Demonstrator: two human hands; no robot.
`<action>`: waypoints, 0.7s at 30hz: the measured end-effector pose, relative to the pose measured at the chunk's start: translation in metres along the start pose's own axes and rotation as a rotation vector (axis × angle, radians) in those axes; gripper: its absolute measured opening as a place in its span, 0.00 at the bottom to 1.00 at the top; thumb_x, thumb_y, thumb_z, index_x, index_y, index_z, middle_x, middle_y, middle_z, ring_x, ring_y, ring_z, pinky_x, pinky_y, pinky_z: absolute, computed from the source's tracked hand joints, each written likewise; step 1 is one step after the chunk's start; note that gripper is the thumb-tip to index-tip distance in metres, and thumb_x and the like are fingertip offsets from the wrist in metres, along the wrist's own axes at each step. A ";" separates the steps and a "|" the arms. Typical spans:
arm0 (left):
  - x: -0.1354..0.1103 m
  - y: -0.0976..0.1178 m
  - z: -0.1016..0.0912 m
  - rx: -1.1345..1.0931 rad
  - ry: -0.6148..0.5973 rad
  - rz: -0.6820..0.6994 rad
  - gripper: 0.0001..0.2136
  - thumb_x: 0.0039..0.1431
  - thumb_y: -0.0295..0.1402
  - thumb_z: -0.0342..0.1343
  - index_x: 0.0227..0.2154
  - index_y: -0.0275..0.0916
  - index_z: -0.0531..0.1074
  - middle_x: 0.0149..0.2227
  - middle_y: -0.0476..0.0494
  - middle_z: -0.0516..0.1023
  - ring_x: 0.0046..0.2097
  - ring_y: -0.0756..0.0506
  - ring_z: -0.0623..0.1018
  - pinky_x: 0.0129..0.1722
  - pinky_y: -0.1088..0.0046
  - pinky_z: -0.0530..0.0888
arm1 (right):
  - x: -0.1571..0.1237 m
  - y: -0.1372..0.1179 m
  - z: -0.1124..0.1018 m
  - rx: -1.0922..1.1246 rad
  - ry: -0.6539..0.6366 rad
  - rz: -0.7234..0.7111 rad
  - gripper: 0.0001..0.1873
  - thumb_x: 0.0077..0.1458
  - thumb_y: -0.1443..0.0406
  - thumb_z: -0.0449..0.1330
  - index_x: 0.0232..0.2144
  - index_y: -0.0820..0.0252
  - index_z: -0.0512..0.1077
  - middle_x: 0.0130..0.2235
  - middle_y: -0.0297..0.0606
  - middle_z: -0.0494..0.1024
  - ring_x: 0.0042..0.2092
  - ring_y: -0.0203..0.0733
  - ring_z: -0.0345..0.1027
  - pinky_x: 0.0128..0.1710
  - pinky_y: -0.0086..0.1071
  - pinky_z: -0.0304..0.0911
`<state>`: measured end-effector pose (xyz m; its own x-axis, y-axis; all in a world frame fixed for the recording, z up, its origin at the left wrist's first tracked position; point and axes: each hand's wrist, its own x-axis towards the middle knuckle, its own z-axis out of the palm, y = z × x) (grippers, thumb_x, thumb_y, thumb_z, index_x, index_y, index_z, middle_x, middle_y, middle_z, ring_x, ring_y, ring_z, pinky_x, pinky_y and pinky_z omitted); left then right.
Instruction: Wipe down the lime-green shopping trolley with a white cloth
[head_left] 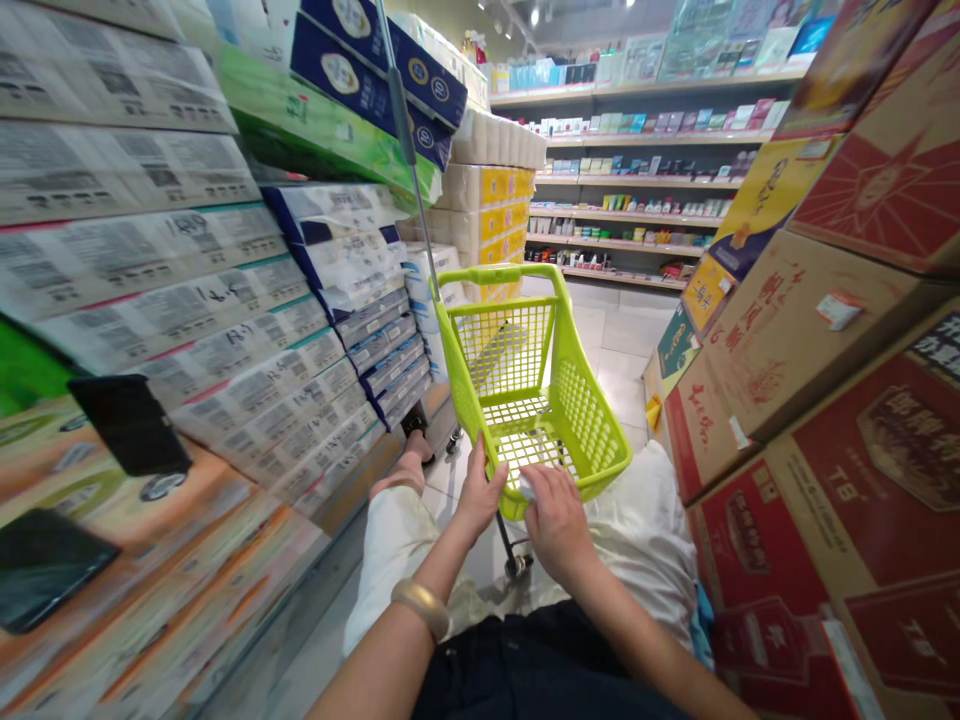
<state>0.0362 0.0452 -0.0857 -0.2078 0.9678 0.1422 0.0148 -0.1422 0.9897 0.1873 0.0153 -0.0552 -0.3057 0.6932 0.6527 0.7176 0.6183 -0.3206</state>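
Note:
A small lime-green plastic shopping cart (585,420) stands in the aisle right in front of me, empty. My left hand (480,490) grips the near rim of its basket at the left corner, fingers curled over the edge. My right hand (551,515) rests on the near rim and presses a small white cloth or tissue (527,484) against it. A pale bangle (422,604) sits on my left wrist. My legs in white trousers show below the cart.
Stacked packs of tissue paper (225,330) wall the left side. Red and brown cartons (810,400) pile up on the right. A thin metal pole (409,150) rises behind the cart. Shelves of goods (637,170) close the far end; tiled floor (615,340) lies beyond the cart.

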 end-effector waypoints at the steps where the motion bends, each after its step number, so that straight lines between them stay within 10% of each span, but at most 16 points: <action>1: 0.000 0.001 -0.002 0.000 -0.002 0.001 0.36 0.56 0.47 0.56 0.65 0.41 0.52 0.65 0.37 0.59 0.66 0.37 0.60 0.65 0.57 0.57 | -0.001 0.008 -0.004 -0.012 0.013 0.018 0.25 0.51 0.75 0.48 0.52 0.62 0.66 0.47 0.45 0.74 0.51 0.46 0.65 0.60 0.48 0.55; 6: -0.001 0.006 -0.006 0.007 0.007 0.015 0.34 0.59 0.49 0.52 0.65 0.41 0.52 0.67 0.38 0.57 0.67 0.39 0.58 0.66 0.61 0.55 | -0.008 0.035 -0.018 -0.076 0.094 0.122 0.24 0.53 0.73 0.48 0.53 0.62 0.65 0.49 0.47 0.72 0.53 0.49 0.62 0.58 0.52 0.56; 15: -0.004 0.003 -0.012 0.026 0.018 0.039 0.31 0.59 0.51 0.52 0.60 0.38 0.58 0.63 0.35 0.63 0.64 0.39 0.64 0.64 0.58 0.60 | -0.001 -0.026 0.010 0.041 -0.002 -0.050 0.27 0.50 0.75 0.49 0.53 0.61 0.66 0.48 0.44 0.72 0.53 0.46 0.63 0.61 0.47 0.54; 21: -0.007 0.002 -0.018 0.023 0.045 0.044 0.28 0.59 0.50 0.52 0.57 0.39 0.61 0.60 0.35 0.67 0.61 0.38 0.67 0.61 0.58 0.63 | -0.010 0.011 -0.014 -0.033 0.061 0.051 0.25 0.52 0.75 0.48 0.52 0.61 0.65 0.48 0.45 0.72 0.53 0.47 0.63 0.60 0.49 0.53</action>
<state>0.0197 0.0341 -0.0851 -0.2501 0.9504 0.1851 0.0476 -0.1789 0.9827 0.2070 0.0101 -0.0554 -0.2307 0.6991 0.6768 0.7518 0.5696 -0.3321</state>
